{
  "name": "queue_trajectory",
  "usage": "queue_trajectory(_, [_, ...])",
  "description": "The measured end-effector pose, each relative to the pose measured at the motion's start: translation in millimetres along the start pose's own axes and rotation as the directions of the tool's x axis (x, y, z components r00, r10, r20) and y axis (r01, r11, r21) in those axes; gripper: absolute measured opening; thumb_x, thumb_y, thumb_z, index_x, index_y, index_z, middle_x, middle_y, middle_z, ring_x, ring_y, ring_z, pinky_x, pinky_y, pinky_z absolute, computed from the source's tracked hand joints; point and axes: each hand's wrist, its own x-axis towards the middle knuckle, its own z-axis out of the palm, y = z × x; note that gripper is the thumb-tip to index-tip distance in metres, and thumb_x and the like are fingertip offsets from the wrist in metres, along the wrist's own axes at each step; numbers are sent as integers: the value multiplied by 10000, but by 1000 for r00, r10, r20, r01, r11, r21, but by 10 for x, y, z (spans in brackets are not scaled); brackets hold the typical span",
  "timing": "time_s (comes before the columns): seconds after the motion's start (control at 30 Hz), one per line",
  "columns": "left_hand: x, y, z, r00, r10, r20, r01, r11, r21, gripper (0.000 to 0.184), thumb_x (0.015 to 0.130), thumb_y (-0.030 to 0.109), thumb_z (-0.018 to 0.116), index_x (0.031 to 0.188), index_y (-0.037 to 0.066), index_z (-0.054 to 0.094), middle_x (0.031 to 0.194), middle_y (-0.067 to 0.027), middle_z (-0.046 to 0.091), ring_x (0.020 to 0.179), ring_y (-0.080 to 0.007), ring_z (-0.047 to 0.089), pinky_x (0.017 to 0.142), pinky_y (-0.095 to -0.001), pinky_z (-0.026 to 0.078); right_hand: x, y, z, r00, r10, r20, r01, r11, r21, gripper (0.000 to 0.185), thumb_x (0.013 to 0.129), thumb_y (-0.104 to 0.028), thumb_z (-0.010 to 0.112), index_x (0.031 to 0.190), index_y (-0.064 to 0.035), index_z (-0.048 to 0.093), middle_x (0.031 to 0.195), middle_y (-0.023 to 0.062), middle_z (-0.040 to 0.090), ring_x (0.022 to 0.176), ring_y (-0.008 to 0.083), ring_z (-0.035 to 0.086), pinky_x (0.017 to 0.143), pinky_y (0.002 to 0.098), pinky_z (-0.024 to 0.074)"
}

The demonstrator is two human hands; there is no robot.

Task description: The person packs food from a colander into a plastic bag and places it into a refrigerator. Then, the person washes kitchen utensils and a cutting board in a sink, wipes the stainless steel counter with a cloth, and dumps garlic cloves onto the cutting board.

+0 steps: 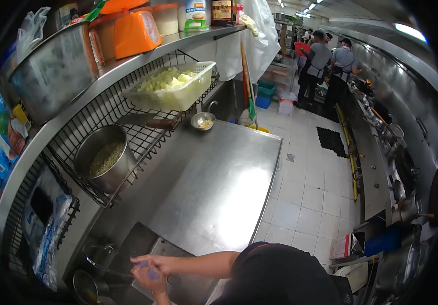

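My right hand (pixel 153 262) and my left hand (pixel 149 280) are pressed together over the metal sink (pixel 137 241) at the bottom of the head view. The fingers of my right hand lie closed over the left one. A small bluish-purple patch shows between or on the hands; I cannot tell what it is. Close to them is a thin curved tap (pixel 94 256). A metal pot (pixel 84 284) stands in the dark lower left corner, just left of the hands.
A steel counter (pixel 209 173) stretches beyond the sink. Above it, a wire rack (pixel 153 129) bears a white basket (pixel 193 91) of cut pale vegetables, a cleaver (pixel 142 121) and a pot (pixel 117 162) of grains. A small bowl (pixel 203 121) sits farther off. Co-workers (pixel 320 58) stand in the aisle.
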Motion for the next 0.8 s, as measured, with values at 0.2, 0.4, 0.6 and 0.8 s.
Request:
queue_trajectory(0.2, [316, -62, -56, 277, -941, -193, 579, 323, -749, 332, 985, 361, 556, 992, 30, 587, 964, -92, 619, 876, -205, 610, 779, -343, 507, 4, -75, 1146, 818, -559, -137, 250, 560, -789, 67, 773, -83, 643, 804, -29, 618, 807, 71, 650, 695, 157, 594, 642, 296, 482])
queue_trajectory(0.4, [172, -766, -51, 148, -960, 239, 615, -100, -782, 329, 979, 365, 562, 1001, 38, 584, 971, -96, 618, 875, -209, 615, 772, -349, 512, 147, -2, 1260, 590, -598, 543, 342, -424, -838, 206, 632, -92, 685, 726, -40, 509, 814, 122, 515, 829, 358, 538, 711, 454, 442])
queue_trajectory(0.6, [49, -912, 47, 155, -912, 380, 697, -171, -696, 326, 974, 370, 569, 1010, 46, 582, 978, -101, 618, 874, -213, 620, 765, -356, 517, 223, 143, 989, 610, -328, 721, 377, -680, -629, 191, 618, -197, 657, 685, -77, 524, 786, 102, 542, 821, 318, 570, 705, 447, 474])
queue_trajectory(0.8, [-109, -1049, -25, 145, -858, 493, 772, -213, -598, 325, 968, 374, 576, 1019, 53, 580, 985, -105, 617, 873, -216, 624, 758, -363, 522, 146, 224, 915, 645, -151, 749, 450, -717, -532, 127, 621, -196, 640, 647, -117, 544, 687, 61, 542, 748, 290, 586, 664, 429, 482])
